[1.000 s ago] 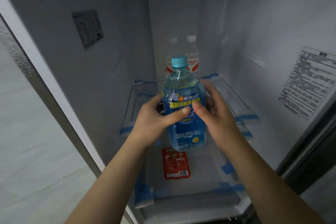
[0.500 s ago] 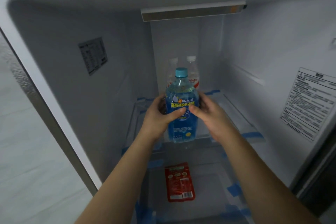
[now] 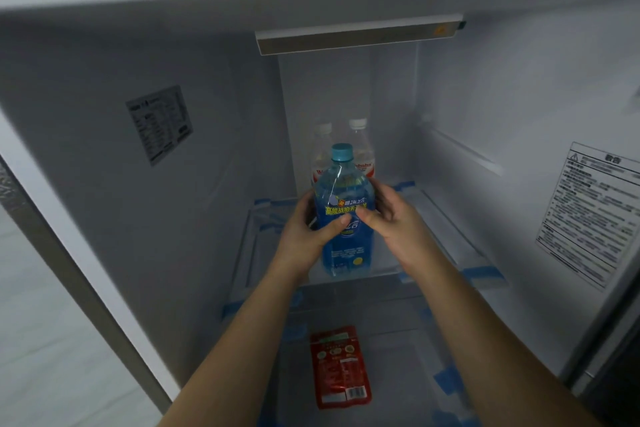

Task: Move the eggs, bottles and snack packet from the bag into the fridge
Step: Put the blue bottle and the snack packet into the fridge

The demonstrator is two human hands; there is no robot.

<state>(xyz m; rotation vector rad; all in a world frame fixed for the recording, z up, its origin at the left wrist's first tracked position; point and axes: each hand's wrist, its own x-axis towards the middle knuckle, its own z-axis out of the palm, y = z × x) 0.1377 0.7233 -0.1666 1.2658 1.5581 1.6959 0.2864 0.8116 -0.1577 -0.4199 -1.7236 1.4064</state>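
item: blue bottle [image 3: 344, 215], upright, my left hand [image 3: 304, 236] and right hand [image 3: 398, 229] wrapped round it. risk: knocking the two bottles [image 3: 360, 158] at twelve o'clock, or tipping off the shelf [image 3: 446, 236] edge.

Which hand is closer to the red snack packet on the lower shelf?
Neither clearly. The left hand and right hand both grip the blue bottle on the glass shelf, level with each other, well above the red snack packet, which lies centred below them.
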